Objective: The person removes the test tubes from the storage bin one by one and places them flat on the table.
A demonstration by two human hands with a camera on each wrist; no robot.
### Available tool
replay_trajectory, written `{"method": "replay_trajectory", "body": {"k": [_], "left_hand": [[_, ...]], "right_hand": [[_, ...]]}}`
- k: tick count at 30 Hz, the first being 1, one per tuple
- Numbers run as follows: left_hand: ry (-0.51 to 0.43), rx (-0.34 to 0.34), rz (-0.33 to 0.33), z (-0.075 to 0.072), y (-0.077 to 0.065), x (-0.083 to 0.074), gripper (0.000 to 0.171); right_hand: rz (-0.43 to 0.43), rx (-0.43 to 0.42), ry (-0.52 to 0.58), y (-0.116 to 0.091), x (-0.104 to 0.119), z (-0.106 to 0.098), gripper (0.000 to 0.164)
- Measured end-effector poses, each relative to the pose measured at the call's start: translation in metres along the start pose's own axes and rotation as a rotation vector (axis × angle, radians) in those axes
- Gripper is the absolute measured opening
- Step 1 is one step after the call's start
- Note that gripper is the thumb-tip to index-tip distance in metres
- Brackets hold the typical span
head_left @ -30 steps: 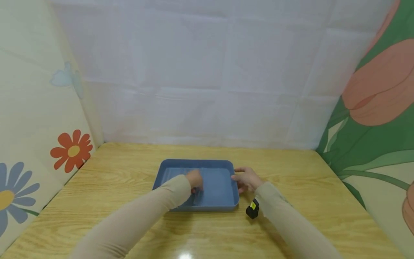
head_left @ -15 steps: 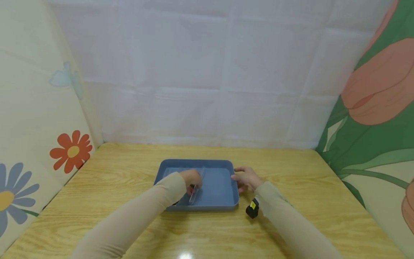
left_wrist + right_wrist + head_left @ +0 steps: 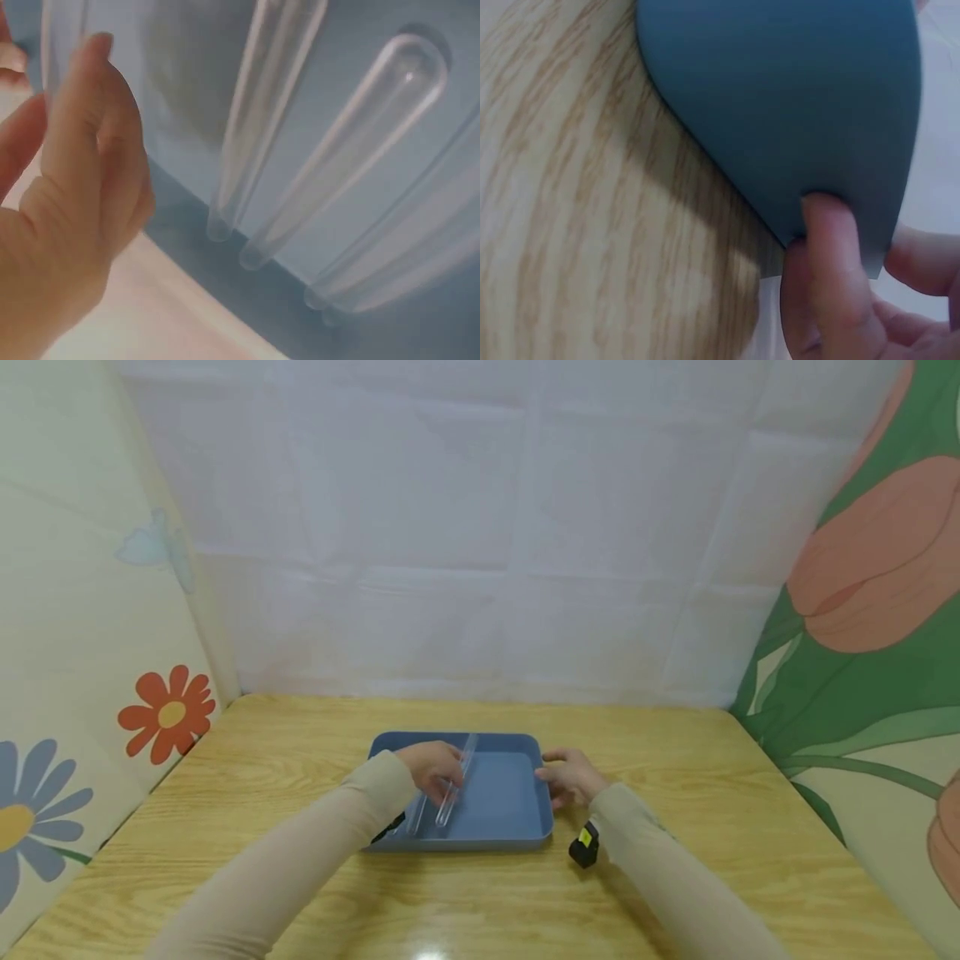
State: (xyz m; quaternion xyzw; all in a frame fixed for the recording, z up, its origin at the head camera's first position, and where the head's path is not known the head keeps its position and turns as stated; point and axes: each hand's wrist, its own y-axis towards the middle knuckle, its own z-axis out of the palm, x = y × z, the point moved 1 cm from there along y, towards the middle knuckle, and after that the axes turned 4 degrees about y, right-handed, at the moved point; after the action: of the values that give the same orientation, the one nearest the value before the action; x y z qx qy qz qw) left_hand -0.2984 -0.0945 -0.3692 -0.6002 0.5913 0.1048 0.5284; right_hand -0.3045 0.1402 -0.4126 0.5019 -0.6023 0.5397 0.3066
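Observation:
My left hand pinches a clear test tube between thumb and fingers, over the middle of a blue tray. The tube slants, its rounded end toward me. In the left wrist view, only part of that held tube shows at the left edge. Several more clear test tubes lie side by side in the tray, on its left side. At the tray's right end, my right hand grips the side wall. The right wrist view shows fingers against the outer wall and the thumb at the rim.
The tray stands on a wood-grain table. A black wrist camera with a yellow mark hangs below my right sleeve. A white sheet rises behind the table, with flower-patterned cloths at both sides.
My left hand has risen and shifted left with the test tube, which now shows along more of its length. My right hand stays at the tray's right end.

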Motion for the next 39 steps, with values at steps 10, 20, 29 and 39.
{"method": "replay_trajectory", "body": {"k": [10, 20, 29, 39], "left_hand": [[-0.1, 0.062, 0.07, -0.015, -0.006, -0.001, 0.067], [-0.165, 0.098, 0.116, -0.026, -0.018, 0.008, 0.068], [-0.185, 0.082, 0.135, -0.032, -0.029, 0.017, 0.068], [-0.186, 0.049, 0.131, -0.039, -0.039, 0.033, 0.068]], "right_hand": [[-0.005, 0.003, 0.002, 0.002, 0.0, 0.001, 0.048], [-0.02, 0.017, 0.001, 0.002, 0.0, 0.001, 0.048], [-0.013, 0.013, 0.012, 0.002, 0.0, 0.0, 0.044], [-0.02, 0.021, 0.047, -0.002, -0.001, -0.001, 0.043]]}}
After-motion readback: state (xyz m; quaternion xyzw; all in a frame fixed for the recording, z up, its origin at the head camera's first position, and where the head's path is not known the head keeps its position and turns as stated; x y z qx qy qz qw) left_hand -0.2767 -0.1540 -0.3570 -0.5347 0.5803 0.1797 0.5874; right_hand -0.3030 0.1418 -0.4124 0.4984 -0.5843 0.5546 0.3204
